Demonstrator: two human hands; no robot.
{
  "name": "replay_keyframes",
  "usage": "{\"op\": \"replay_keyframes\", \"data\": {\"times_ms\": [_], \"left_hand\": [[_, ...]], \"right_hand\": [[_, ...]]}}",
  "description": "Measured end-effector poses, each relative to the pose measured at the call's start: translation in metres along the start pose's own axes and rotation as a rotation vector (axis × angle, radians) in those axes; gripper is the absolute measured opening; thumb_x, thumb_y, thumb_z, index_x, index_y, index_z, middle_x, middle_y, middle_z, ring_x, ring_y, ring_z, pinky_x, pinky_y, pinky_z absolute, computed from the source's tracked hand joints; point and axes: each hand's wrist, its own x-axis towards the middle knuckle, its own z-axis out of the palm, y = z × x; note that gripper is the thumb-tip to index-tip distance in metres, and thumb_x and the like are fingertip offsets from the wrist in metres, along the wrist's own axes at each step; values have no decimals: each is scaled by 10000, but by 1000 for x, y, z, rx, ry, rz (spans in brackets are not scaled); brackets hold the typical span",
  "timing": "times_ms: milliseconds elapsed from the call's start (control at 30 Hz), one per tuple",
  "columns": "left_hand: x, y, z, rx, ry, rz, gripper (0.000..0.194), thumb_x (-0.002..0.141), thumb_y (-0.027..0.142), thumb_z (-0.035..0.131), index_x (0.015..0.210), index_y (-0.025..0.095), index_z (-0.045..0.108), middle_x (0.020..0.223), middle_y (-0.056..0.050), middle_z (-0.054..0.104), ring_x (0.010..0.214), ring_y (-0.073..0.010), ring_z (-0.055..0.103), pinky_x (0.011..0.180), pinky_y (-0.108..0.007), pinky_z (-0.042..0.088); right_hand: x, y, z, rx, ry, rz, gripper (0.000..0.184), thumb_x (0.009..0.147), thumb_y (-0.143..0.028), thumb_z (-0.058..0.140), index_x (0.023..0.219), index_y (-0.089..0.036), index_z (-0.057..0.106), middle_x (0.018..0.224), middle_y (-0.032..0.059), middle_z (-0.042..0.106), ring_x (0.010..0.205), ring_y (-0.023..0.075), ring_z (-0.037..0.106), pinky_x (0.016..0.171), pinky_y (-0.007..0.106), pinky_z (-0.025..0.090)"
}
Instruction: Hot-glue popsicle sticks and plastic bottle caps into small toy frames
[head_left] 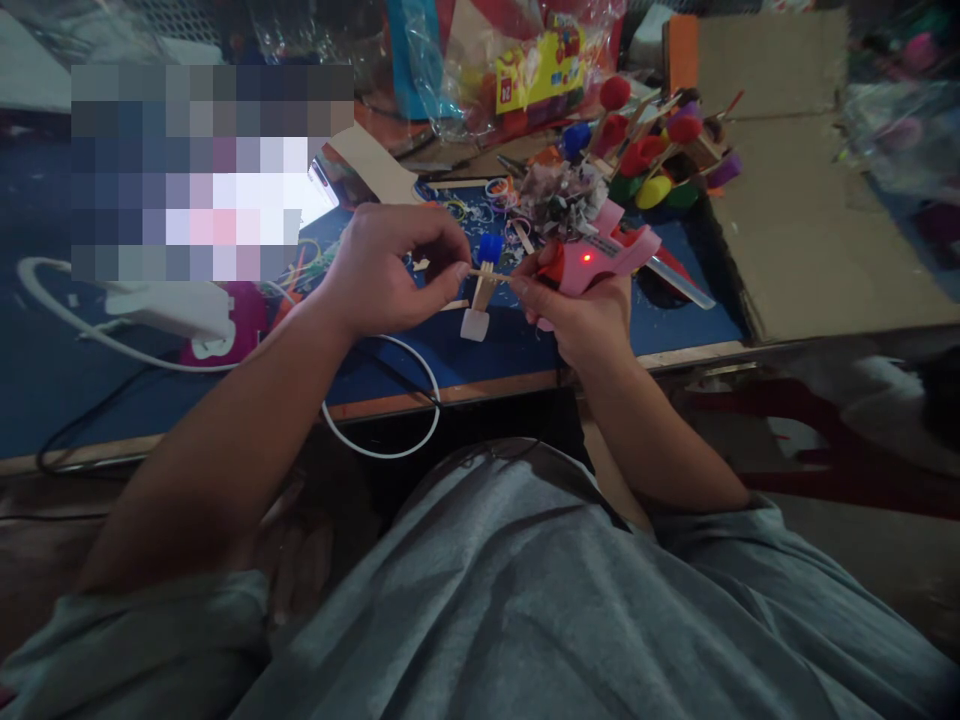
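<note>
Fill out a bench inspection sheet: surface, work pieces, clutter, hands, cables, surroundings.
Surface: blue tabletop, pale scraps strewn toward the back.
Work pieces: thin stick; wooden piece with blue top and pale base; pink tool, red light on.
Clutter: heap of coloured pieces, grey shredded clump.
Hands: left hand pinches the thin stick; right hand holds the pink tool near the stick's other end.
Cables: white cable loops over the front edge.
Surroundings: cardboard at right, clear plastic bag at back.
</note>
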Motion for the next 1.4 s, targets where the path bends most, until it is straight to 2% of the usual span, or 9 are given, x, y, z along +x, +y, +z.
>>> {"op": "replay_keyframes", "data": {"times_ms": [233, 533, 767, 1000, 1067, 1200, 1300, 1400], "left_hand": [[0, 0, 1, 16, 4, -22, 57, 924, 293, 749, 887, 265, 782, 762, -23, 806, 631, -166, 707, 630, -322, 543], [1, -1, 1, -28, 16, -3, 49, 917, 293, 784, 876, 269, 773, 743, -12, 793, 601, -160, 699, 589, -337, 503], [0, -2, -2, 6, -49, -12, 205, 1054, 440, 797, 955, 261, 789, 800, 28, 781, 669, -92, 627, 632, -313, 515], [1, 0, 1, -9, 9, -31, 91, 938, 334, 775, 872, 271, 778, 753, -14, 798, 628, -164, 696, 602, -357, 515], [1, 1, 0, -5, -8, -32, 89, 946, 331, 783, 881, 269, 777, 761, -10, 800, 634, -157, 693, 607, -356, 521], [0, 0, -2, -4, -59, -46, 189, 1039, 435, 785, 933, 278, 786, 794, 6, 800, 653, -125, 653, 631, -348, 536], [0, 0, -2, -8, -29, -42, 163, 1001, 419, 781, 909, 285, 789, 774, -10, 805, 638, -146, 656, 612, -358, 522], [0, 0, -1, -2, -32, -53, 124, 981, 378, 766, 913, 281, 800, 772, -15, 813, 637, -150, 655, 621, -349, 523]], "right_hand": [[-2, -4, 2, -4, 6, 4, 590, 755, -589, 1099, 981, -275, 654, 880, -34, 789, 564, 107, 615, 512, 297, 577], [0, 2, 0, -13, -3, 1, 678, 725, -705, 1102, 981, -293, 627, 905, -16, 795, 578, 129, 625, 507, 325, 587], [0, -3, 2, -16, 8, 17, 715, 688, -730, 1112, 963, -291, 619, 894, -20, 790, 571, 122, 615, 498, 314, 576], [-1, -6, 3, 28, 6, 7, 685, 681, -662, 1145, 949, -282, 641, 860, -23, 786, 554, 119, 618, 478, 304, 561], [0, -5, 3, 18, 9, 20, 700, 670, -672, 1146, 951, -280, 639, 871, -18, 791, 554, 120, 621, 477, 306, 562], [0, -3, 2, -11, 15, 42, 740, 638, -726, 1136, 951, -290, 627, 889, -15, 807, 571, 132, 636, 487, 313, 579], [1, -2, 2, 4, 13, 26, 745, 619, -734, 1142, 946, -293, 637, 866, -15, 806, 569, 139, 640, 484, 315, 577], [0, -2, 1, -5, -3, 11, 718, 660, -744, 1126, 957, -289, 657, 880, -11, 813, 564, 136, 644, 496, 319, 587]]}}
